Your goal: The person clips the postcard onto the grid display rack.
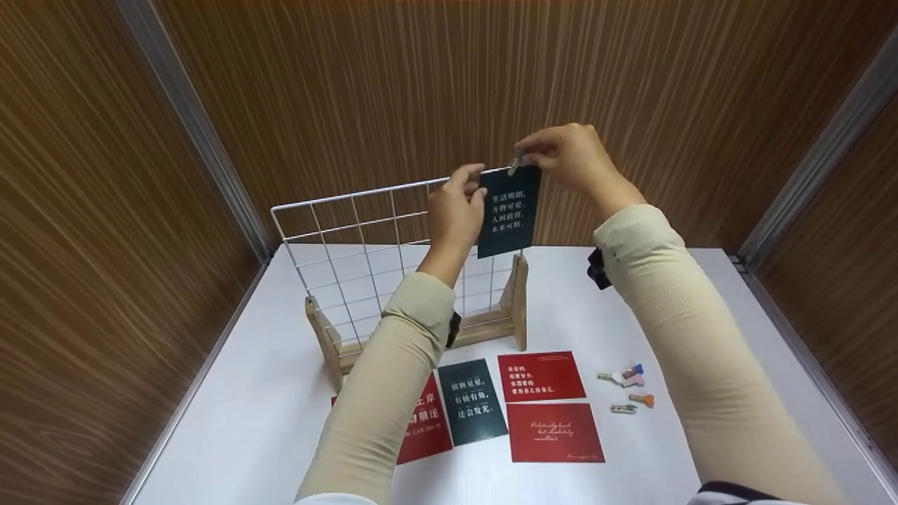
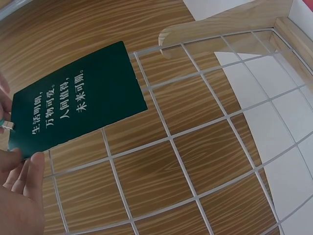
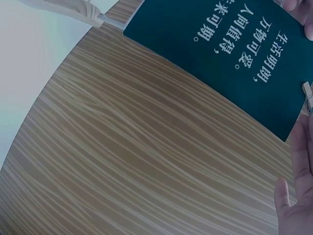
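Note:
A dark green card point(image 1: 506, 242) with white lettering hangs upright against the top right corner of a white wire grid point(image 1: 356, 219). My left hand point(image 1: 456, 214) pinches the card's upper left edge, the thumb on its front. In the left wrist view the fingers of the left hand point(image 2: 22, 200) meet at that edge. At the card's top edge, my right hand point(image 1: 575, 158) pinches a small wooden clothespin point(image 1: 513, 167) by its greenish end. The clothespin point(image 3: 308, 93) overlaps the card's edge in the right wrist view; its grip on the wire cannot be made out.
Wooden feet point(image 1: 520, 301) hold the grid up on the white table point(image 1: 561, 301). In front lie another green card point(image 1: 473, 414), a red card point(image 1: 540, 375), a lower red card point(image 1: 556, 442) and one partly under my left sleeve. Several small clothespins point(image 1: 623, 409) lie at the right.

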Demonstrator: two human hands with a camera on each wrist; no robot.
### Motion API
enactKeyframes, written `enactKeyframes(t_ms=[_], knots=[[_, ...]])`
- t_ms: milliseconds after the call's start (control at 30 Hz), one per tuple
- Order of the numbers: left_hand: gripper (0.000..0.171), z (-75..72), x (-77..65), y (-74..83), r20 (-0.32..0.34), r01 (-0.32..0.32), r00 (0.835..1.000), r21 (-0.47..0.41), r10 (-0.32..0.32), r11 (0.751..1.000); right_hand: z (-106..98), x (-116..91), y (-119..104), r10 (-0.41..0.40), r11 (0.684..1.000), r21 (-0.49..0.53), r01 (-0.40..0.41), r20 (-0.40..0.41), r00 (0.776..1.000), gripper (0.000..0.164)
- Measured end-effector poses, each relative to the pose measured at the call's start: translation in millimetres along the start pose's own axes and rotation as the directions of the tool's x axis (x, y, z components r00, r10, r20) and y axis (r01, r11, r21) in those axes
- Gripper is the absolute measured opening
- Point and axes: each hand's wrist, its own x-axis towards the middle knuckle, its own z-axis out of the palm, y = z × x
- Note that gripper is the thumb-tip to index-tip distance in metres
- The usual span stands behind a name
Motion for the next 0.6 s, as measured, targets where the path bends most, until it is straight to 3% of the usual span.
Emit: enactKeyframes(t_ms=[400,600], knots=[[0.033,-1.2,-2.8,-3.5,-0.01,0.0,1.0,-0.041,0.0,0.999,3.4,-5.4,12.4,0.034,0.995,0.091,-0.035,0.011,0.999,0.034],[0.035,-5.2,-4.8,-4.5,0.008,0.001,1.0,-0.12,0.0,0.993,1.1,-9.9,22.6,0.054,0.988,0.145,-0.054,0.002,0.999,0.042]])
